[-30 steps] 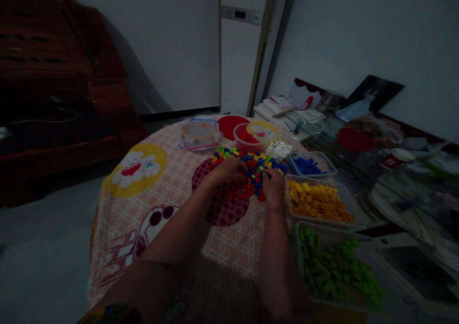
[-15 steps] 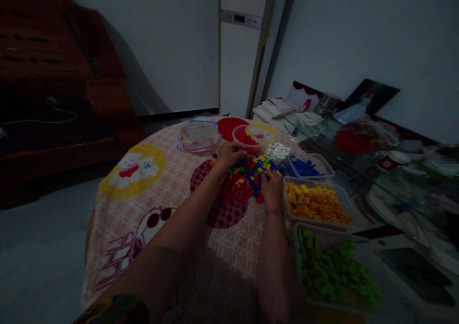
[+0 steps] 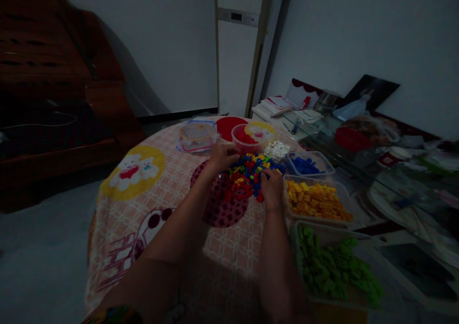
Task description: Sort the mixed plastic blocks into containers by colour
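Observation:
A mixed pile of small plastic building bricks (image 3: 247,173), red, blue, yellow and green, lies on the tablecloth. My left hand (image 3: 223,158) is at the pile's left edge, fingers apart and reaching toward the bricks, with nothing visible in them. My right hand (image 3: 272,184) is at the pile's right side, thumb and fingers closed together; a dark blue spot shows at the fingertips, too small to make out. Behind the pile stands a round clear tub (image 3: 236,132) with red bricks. White bricks (image 3: 277,148) lie heaped to the right of it.
On the right stand clear boxes of blue bricks (image 3: 304,165), yellow bricks (image 3: 315,200) and green bricks (image 3: 333,266). Stacked lidded containers (image 3: 197,135) sit at the back left of the round table (image 3: 229,247). A cluttered glass-topped cabinet (image 3: 322,135) borders the right side.
My left hand has moved slightly left and down from near the red tub to the pile's left edge, its fingers loosened. My right hand stays almost in place.

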A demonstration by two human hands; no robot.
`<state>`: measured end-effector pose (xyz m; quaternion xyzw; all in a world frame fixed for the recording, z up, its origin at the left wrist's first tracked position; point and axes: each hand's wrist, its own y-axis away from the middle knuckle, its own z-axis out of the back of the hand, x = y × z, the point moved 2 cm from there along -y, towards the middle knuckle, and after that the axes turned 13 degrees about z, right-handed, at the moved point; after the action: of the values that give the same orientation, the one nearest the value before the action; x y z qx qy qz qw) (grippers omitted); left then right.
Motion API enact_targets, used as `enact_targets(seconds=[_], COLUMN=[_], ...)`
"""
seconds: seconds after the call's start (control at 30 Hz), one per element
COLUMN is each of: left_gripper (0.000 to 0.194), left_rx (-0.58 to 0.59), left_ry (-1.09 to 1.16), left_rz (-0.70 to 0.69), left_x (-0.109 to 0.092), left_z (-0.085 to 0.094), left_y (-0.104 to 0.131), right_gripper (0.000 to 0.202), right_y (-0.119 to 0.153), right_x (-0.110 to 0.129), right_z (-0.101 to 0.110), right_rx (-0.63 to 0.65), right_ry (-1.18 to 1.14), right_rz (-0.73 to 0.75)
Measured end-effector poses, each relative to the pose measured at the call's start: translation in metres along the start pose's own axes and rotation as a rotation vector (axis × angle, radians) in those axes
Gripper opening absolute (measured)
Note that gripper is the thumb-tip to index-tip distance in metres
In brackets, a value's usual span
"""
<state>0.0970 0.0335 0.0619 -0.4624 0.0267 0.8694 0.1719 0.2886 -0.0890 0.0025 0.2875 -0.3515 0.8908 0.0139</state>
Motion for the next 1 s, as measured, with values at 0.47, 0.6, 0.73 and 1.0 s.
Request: enact_targets(seconds=[0.47,0.6,0.73,1.0], left_gripper=[0.006,0.007,0.008,0.013], left_rx=[0.197,0.219,0.255,0.371], left_ry=[-0.521,-0.526,-0.484,-0.213], left_rz=[0.016,0.001,-0.011,0.024], left_x=[-0.012,-0.01,-0.011,-0.003], left_z=[-0.017,-0.02,-0.017,0.001], left_y=[0.029,0.028,0.029,0.026], right_gripper=[0.023,0.023,0.023,0.024], right_y=[-0.001,-0.002,-0.002,0.0], right_x=[0.001,0.002,0.002,0.001], right_z=[0.002,0.002,0.002,0.001], right_rx=[0.023,0.02,0.02,0.018], right_ry=[-0.009,-0.015,-0.004,0.011], right_rz=[-0.021,-0.027,-0.019,-0.001])
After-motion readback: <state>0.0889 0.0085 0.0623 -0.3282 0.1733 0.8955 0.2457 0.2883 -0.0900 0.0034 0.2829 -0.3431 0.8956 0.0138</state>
